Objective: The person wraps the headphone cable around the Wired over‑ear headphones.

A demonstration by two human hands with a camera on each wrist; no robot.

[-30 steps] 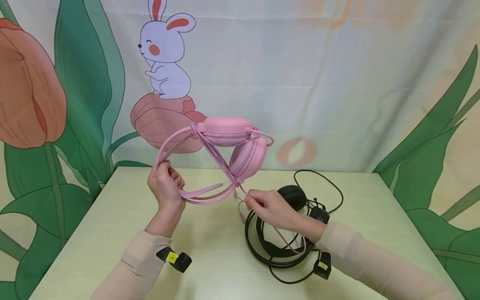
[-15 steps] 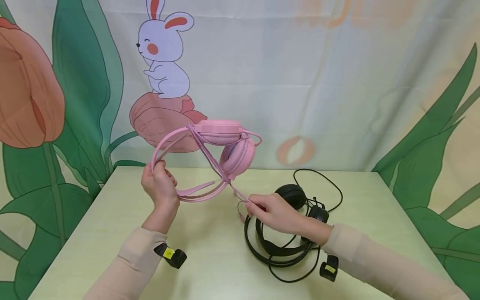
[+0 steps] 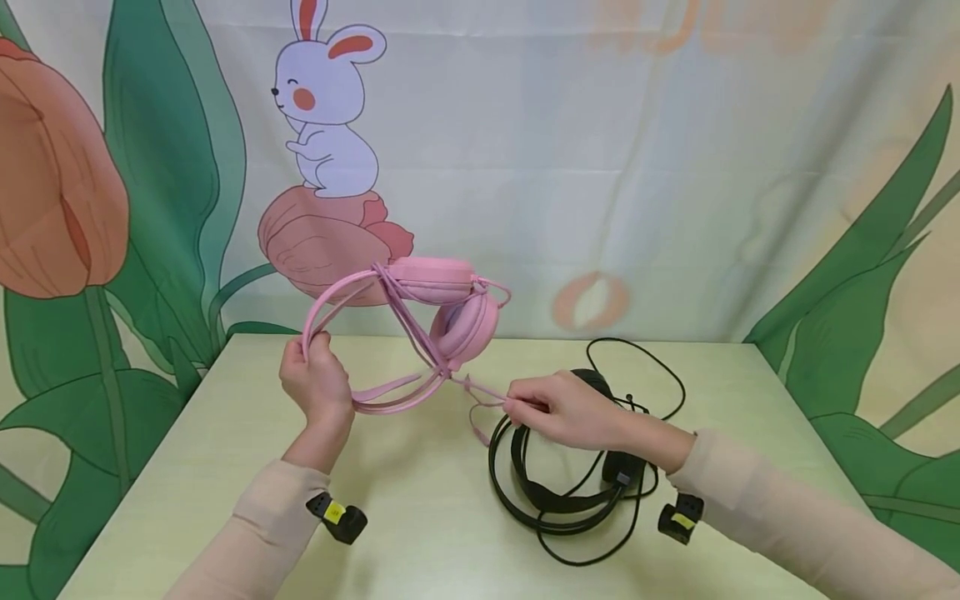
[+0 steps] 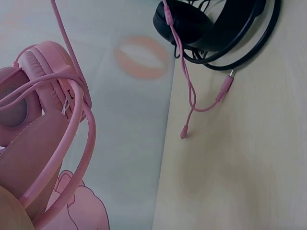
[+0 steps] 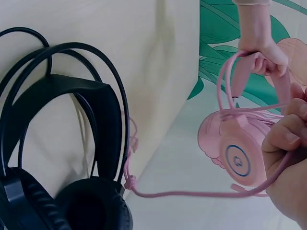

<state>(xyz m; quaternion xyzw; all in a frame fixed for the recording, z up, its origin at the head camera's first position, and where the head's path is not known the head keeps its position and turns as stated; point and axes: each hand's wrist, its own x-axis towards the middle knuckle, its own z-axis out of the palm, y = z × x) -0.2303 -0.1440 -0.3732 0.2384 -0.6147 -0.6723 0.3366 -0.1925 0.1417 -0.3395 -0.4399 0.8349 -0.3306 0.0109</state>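
Observation:
Pink headphones [image 3: 433, 271] hang in the air left of centre, gripped at the headband by my left hand [image 3: 318, 379]. Their pink cable [image 3: 416, 329] is wound around the earcups and headband. My right hand [image 3: 573, 408] pinches a stretch of this cable, pulled out from the lower earcup. In the right wrist view the cable runs from my curled fingers [image 5: 288, 136] across to a split. Two thin ends with a plug [image 4: 225, 86] dangle in the left wrist view.
Black headphones [image 3: 551, 500] lie on the pale table [image 3: 420, 517], below and partly behind my right hand. Their black cable [image 3: 678, 375] loops toward the back edge. A printed cloth [image 3: 487, 125] with a rabbit and flowers hangs behind the table.
My right hand has moved to the right, drawing the pink cable out straighter. The pink headphones have shifted slightly left and ended a little lower, still in my left hand.

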